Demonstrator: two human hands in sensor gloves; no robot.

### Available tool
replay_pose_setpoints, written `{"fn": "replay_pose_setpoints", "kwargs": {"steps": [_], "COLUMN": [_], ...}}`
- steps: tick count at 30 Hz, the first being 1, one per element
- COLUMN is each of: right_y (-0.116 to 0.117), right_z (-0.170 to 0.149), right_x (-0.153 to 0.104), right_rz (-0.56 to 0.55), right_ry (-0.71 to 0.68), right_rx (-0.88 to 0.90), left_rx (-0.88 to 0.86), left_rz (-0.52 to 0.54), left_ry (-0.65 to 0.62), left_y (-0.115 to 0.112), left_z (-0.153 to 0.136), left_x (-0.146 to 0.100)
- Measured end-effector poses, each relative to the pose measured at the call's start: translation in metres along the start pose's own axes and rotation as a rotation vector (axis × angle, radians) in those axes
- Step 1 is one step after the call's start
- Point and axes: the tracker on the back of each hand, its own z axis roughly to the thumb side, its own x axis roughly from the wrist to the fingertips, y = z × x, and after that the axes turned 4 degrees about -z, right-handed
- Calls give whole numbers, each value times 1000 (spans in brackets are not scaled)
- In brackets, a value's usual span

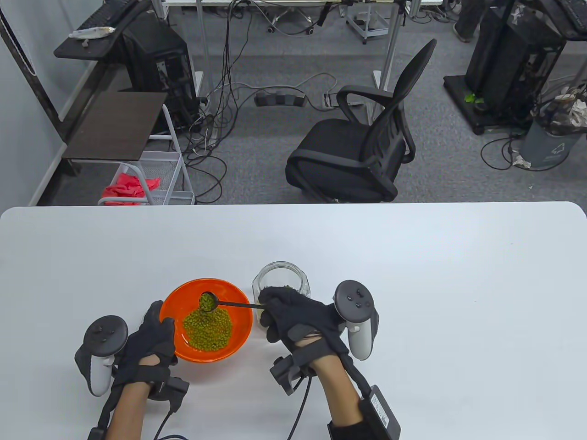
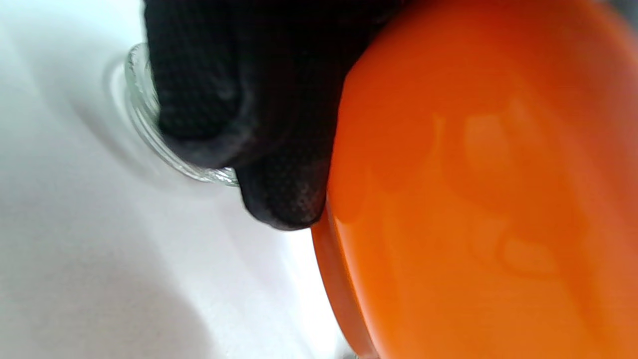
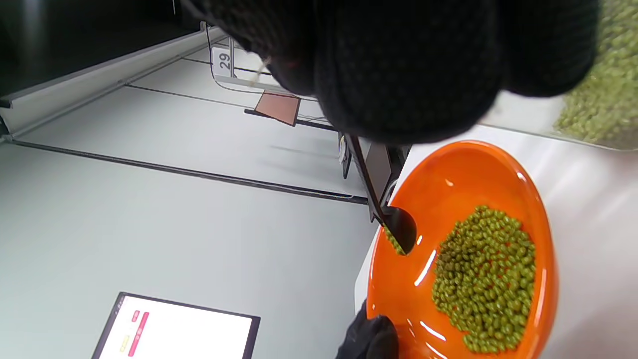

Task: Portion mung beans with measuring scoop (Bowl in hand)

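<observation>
One full scoop [image 1: 208, 302] sat pinched in your right hand [image 1: 293, 316] over the bowl [image 1: 176, 302] your left hand [image 1: 149, 341] gripped; tipping it came next, I judged.

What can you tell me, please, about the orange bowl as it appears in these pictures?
The orange bowl is round, shallow and glossy, likely plastic. It holds a heap of green mung beans that leaves part of the inside bare. The left hand grips its near-left rim, and it looks tilted. The black measuring scoop, loaded with beans and held by the right hand, hangs over its far side. A glass jar stands just to its right.
</observation>
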Motion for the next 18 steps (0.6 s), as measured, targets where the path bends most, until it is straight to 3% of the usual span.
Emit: {"fn": "replay_pose_setpoints", "kwargs": {"steps": [18], "right_y": [34], "right_z": [16], "right_x": [-10], "right_rz": [90], "right_ry": [-105], "right_rx": [-220], "left_rx": [-6], "left_rz": [1], "left_ry": [-1], "left_y": [1], "left_z": [0], "left_x": [0]}}
